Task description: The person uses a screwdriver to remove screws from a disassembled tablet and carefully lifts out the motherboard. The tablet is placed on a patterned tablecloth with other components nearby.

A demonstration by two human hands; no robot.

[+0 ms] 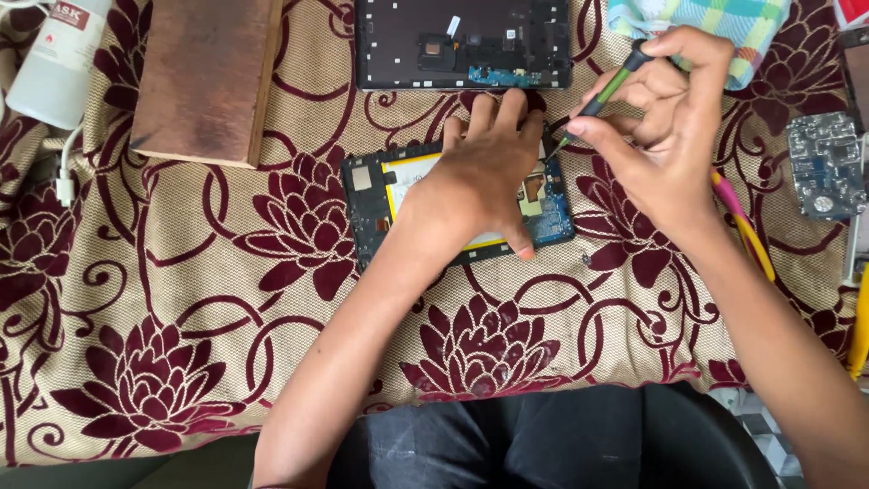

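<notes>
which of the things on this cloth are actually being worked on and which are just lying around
In use:
- left hand pressing down the opened device
- right hand holding the green-handled screwdriver, tip at the device's upper right corner

Lying about:
- second opened back panel
- wooden block
- white bottle
- checked cloth
- loose circuit board
- white cable

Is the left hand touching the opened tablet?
Touching. The head view shows the left hand pressed flat on the opened tablet, covering its middle.
</notes>
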